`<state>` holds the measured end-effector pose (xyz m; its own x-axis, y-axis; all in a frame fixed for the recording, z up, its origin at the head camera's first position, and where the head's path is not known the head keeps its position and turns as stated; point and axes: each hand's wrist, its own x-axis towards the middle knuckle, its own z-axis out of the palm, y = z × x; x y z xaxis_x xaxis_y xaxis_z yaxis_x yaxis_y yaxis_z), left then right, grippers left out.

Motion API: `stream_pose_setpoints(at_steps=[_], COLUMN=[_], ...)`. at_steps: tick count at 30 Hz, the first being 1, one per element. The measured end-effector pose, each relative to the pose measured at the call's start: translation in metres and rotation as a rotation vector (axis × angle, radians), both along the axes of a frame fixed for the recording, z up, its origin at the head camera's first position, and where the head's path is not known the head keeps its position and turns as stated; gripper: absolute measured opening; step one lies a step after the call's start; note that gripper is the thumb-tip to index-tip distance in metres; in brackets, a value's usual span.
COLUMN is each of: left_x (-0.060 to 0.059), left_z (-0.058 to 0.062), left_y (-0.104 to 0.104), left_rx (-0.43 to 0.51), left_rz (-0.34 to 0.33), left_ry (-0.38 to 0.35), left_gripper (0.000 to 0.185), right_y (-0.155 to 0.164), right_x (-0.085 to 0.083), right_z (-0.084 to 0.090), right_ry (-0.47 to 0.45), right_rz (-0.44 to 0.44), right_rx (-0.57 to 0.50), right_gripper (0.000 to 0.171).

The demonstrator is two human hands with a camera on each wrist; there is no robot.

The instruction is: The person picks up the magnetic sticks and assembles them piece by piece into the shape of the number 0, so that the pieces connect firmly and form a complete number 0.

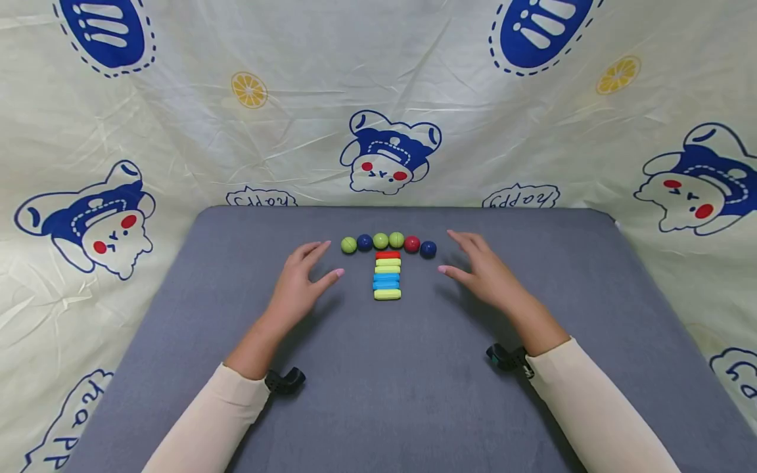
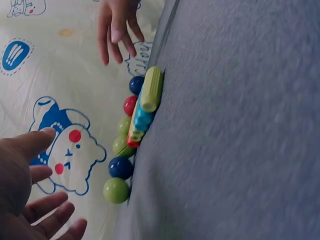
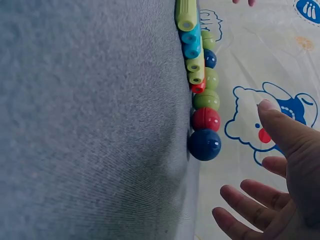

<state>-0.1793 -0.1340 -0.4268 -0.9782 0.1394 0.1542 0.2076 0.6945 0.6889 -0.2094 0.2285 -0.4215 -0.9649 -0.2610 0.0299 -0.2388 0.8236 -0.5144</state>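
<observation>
Light: bright, even, from overhead | Shadows: soft, beneath both hands on the desk | Edges: head view bowed | Wrist views: slightly soft

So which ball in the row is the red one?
The red ball, fifth from the row's left end in the head view, sitting between a green ball and the dark blue ball that ends the row by the right hand.

Grey table, cartoon-print cloth backdrop

two bare hands, left hand, right hand, long cream sleeves, small black wrist-mounted cameras
</observation>
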Motion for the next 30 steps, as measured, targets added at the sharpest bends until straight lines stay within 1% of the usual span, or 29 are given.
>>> stream_pose_setpoints(at_steps=[5, 7, 10, 12, 15, 20, 26, 30], left_x=[0.003, 0.003, 0.002, 0.003, 0.003, 0.005, 0.005, 0.005], left_z=[-0.005, -0.006, -0.009, -0.012, -0.016, -0.021, -0.027, -0.03], left_y=[0.012, 0.018, 0.025, 0.03, 0.036, 0.046, 0.055, 0.058], left_rx=[0.051, 0.061, 0.071, 0.078, 0.083, 0.083, 0.031, 0.028], left_rz=[-0.051, -0.067, -0.111, -0.143, -0.184, -0.221, -0.248, -0.252], left_ry=[0.018, 0.026, 0.034, 0.03, 0.026, 0.033, 0.057, 0.055], left_gripper=[0.051, 0.045, 0.037, 0.034, 0.031, 0.028, 0.025, 0.024], right_y=[-0.003, -0.004, -0.006, -0.007, -0.009, -0.014, -0.018, -0.018], right_x=[-0.01, -0.015, -0.021, -0.026, -0.031, -0.038, -0.045, -0.046], right_z=[-0.006, -0.008, -0.011, -0.013, -0.016, -0.018, -0.02, -0.022], right_ry=[-0.046, -0.058, -0.088, -0.11, -0.139, -0.155, -0.15, -0.15], right_rz=[0.015, 0.033, 0.065, 0.082, 0.079, 0.073, 0.077, 0.08], right_rx=[-0.005, -0.01, -0.02, -0.027, -0.057, -0.113, -0.12, -0.117], right_gripper=[0.076, 0.075, 0.075, 0.074, 0.073, 0.068, 0.06, 0.057])
